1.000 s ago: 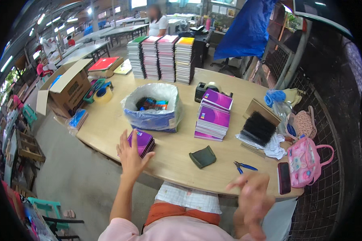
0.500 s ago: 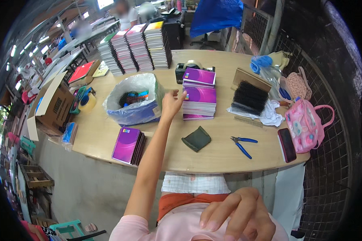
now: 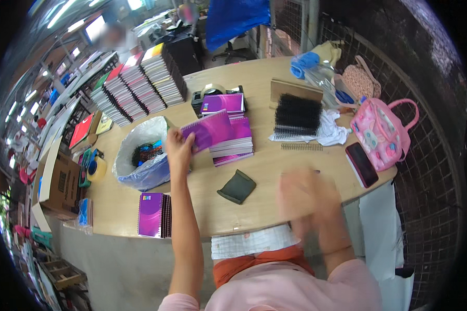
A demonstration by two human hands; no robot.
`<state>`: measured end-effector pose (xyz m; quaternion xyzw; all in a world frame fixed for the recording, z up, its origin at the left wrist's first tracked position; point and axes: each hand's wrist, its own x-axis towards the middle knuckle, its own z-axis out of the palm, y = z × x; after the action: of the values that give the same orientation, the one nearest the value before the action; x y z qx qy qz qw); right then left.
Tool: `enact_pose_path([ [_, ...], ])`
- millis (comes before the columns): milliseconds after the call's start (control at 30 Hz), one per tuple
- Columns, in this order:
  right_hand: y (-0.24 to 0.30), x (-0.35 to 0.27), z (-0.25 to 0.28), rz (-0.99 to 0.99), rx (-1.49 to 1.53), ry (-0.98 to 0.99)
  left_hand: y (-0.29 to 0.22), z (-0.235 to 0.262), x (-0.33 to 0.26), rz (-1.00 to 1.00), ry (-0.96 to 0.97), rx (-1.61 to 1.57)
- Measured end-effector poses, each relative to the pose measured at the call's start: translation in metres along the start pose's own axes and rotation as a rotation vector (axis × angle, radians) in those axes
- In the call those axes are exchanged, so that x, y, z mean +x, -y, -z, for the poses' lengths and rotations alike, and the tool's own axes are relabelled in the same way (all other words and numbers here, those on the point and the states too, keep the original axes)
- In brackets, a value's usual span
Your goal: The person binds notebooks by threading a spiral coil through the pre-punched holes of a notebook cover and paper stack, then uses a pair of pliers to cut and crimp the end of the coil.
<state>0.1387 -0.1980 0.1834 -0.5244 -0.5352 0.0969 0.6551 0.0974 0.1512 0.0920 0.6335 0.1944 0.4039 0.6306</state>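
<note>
My left hand (image 3: 179,147) grips a purple notebook (image 3: 211,130) by its left end, thumb on top, lifted and tilted over a stack of purple notebooks (image 3: 234,142). My right hand (image 3: 307,194) is smeared by motion low over the right front of the table, and its fingers cannot be made out. It covers most of the blue-handled pliers' spot. A dark green pad (image 3: 236,186) lies between my two forearms. Left of my left forearm stands a small pile of spiral-bound purple notebooks (image 3: 151,213). Another purple notebook pile (image 3: 222,103) sits behind the stack.
A plastic-lined bin (image 3: 140,127) holds coloured scraps. Tall notebook stacks (image 3: 140,78) stand at the far left, a cardboard box (image 3: 60,179) at the left edge. Black wire combs (image 3: 298,115), a loose coil (image 3: 302,147), a phone (image 3: 362,165) and a pink bag (image 3: 381,135) occupy the right.
My left hand has taken hold of a purple notebook and lifted it off the stack. My right hand has moved from my chest out over the table by the pliers. The view has shifted.
</note>
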Motion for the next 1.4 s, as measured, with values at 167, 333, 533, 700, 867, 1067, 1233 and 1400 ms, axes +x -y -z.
enact_pose_path([
  [167, -0.188, -0.009, 0.096, -0.363, -1.03, -0.018, 0.006, -0.017, -0.179, 0.321, 0.212, -0.038],
  [333, -0.223, -0.012, 0.096, -0.162, -1.319, 0.054, 0.026, -0.011, -0.224, -0.119, -0.022, 0.29],
  [533, -0.169, -0.015, 0.092, -0.032, -0.984, 0.17, 0.038, -0.015, -0.234, -0.189, 0.103, 0.381],
  [700, -0.122, -0.049, 0.045, -0.222, -0.6, 0.204, 0.033, -0.022, -0.222, -0.164, 0.042, 0.325],
  [867, -0.123, -0.059, 0.027, -0.243, -0.472, 0.106, 0.047, -0.025, -0.226, -0.106, 0.041, 0.219],
  [1067, -0.126, -0.055, 0.023, -0.15, -0.322, 0.166, 0.046, -0.026, -0.226, -0.098, 0.03, 0.249],
  [1233, -0.113, -0.049, 0.019, -0.2, -0.265, 0.283, 0.045, -0.022, -0.226, -0.095, -0.008, 0.245],
  [1400, -0.118, -0.049, 0.018, -0.117, -0.471, 0.377, 0.049, -0.019, -0.223, -0.171, 0.001, 0.311],
])
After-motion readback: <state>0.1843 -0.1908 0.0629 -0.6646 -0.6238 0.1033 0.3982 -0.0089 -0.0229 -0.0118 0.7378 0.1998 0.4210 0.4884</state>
